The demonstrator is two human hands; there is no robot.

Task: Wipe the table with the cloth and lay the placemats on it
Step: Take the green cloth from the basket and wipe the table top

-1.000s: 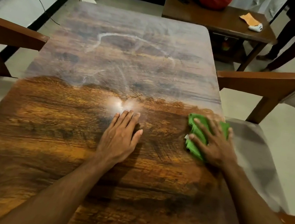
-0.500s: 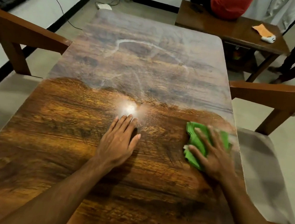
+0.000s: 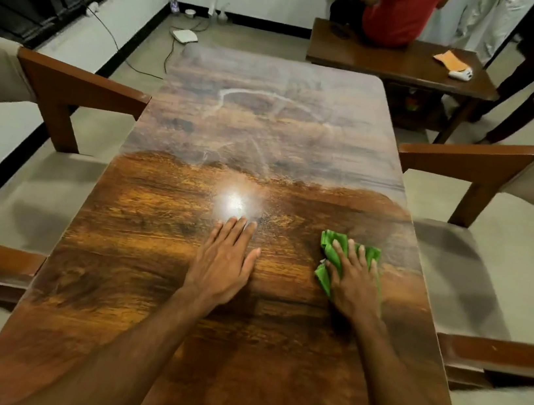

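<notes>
A long dark wooden table [image 3: 177,292] fills the view. Its near half shines brown; its far half looks dull and dusty with pale smear lines. My right hand [image 3: 355,283] presses flat on a crumpled green cloth [image 3: 329,250] near the right side of the table. My left hand [image 3: 225,260] lies flat on the bare wood at the middle, fingers together, holding nothing. A bright light reflection sits just beyond its fingertips. No placemats are in view.
Cushioned chairs with wooden arms stand at the left [image 3: 76,86] and right [image 3: 470,159]. A low side table [image 3: 398,63] behind carries an orange cloth and a white object. A person in red sits there; another stands at the far right. Cables lie on the floor.
My right hand has slid the green cloth leftward, away from the table's right edge. My left hand has stayed flat in place. The camera has tilted up, showing more of the room.
</notes>
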